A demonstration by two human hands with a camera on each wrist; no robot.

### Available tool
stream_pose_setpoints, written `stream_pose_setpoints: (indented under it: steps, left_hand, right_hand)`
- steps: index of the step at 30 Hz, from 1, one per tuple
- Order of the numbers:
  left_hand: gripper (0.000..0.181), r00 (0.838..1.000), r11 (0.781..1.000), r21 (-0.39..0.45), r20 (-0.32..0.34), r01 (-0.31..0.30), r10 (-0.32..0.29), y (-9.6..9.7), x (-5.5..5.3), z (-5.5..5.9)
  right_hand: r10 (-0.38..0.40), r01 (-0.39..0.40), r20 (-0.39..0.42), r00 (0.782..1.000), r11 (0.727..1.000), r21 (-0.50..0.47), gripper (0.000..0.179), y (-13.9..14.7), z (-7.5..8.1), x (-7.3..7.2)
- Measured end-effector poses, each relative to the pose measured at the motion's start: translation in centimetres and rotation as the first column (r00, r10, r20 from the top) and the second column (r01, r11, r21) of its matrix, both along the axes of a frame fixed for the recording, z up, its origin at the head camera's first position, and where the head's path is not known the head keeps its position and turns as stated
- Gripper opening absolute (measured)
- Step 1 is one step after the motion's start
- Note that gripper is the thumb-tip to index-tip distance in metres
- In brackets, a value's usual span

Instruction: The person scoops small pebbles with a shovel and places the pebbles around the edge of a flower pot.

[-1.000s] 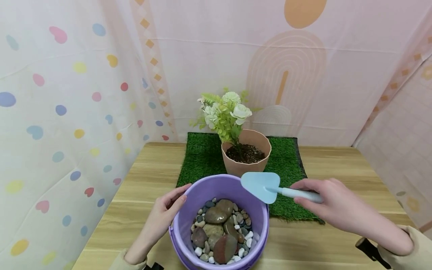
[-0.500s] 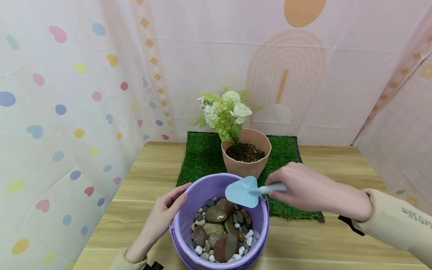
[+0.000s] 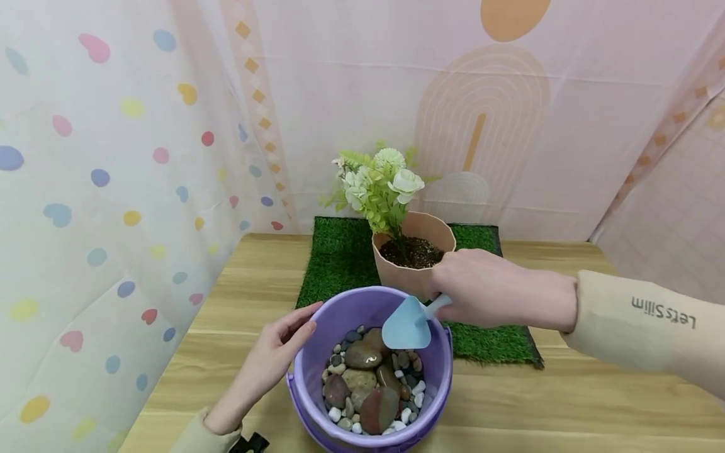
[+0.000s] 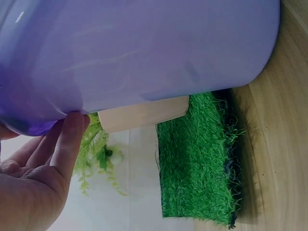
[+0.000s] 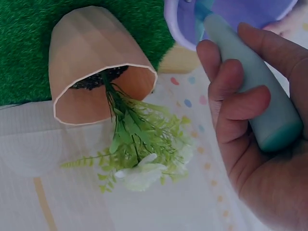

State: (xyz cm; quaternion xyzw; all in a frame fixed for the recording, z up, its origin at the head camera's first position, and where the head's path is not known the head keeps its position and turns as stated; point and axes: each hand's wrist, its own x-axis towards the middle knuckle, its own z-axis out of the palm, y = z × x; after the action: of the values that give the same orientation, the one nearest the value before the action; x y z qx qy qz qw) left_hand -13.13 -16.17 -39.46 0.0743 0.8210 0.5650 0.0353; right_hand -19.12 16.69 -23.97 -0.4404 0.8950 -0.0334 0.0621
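A purple bucket point(image 3: 304, 384) stands at the front of the table with wet stones point(image 3: 362, 379) inside, large brown ones among small pebbles. My left hand point(image 3: 279, 352) holds its left rim; in the left wrist view the fingers point(image 4: 67, 144) lie against the outer wall. My right hand point(image 3: 472, 286) grips the handle of a light blue trowel point(image 3: 406, 324). The blade tilts downward inside the bucket's far right rim, above the stones, with no load visible on it. In the right wrist view the fingers curl round the pale handle point(image 5: 255, 82).
Behind the bucket, a pinkish flowerpot point(image 3: 396, 275) holds dark soil point(image 3: 416, 253) and a plant with white flowers point(image 3: 406, 184). It sits on a green turf mat point(image 3: 340, 264) on the wooden table point(image 3: 255, 283). A patterned curtain point(image 3: 351, 75) hangs behind.
My right hand has moved left with the trowel, from right of the bucket to over its far right rim, and the blade has turned downward. My left hand has stayed on the rim.
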Motion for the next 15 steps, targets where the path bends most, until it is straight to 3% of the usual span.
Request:
stream_pose_setpoints:
  steps: [8, 15]
  left_hand:
    - [0.049, 0.996, 0.998, 0.001, 0.065, 0.058, -0.058, -1.0, 0.0, 1.0]
    - [0.052, 0.989, 0.996, 0.000, 0.113, 0.093, -0.093, -1.5, 0.0, 2.0]
  right_hand:
    - [0.080, -0.089, 0.095, 0.992, 0.992, 0.091, 0.027, -1.2, -0.3, -0.7]
    - [0.088, -0.094, 0.075, 0.993, 0.993, 0.073, 0.025, -1.4, -0.6, -0.8]
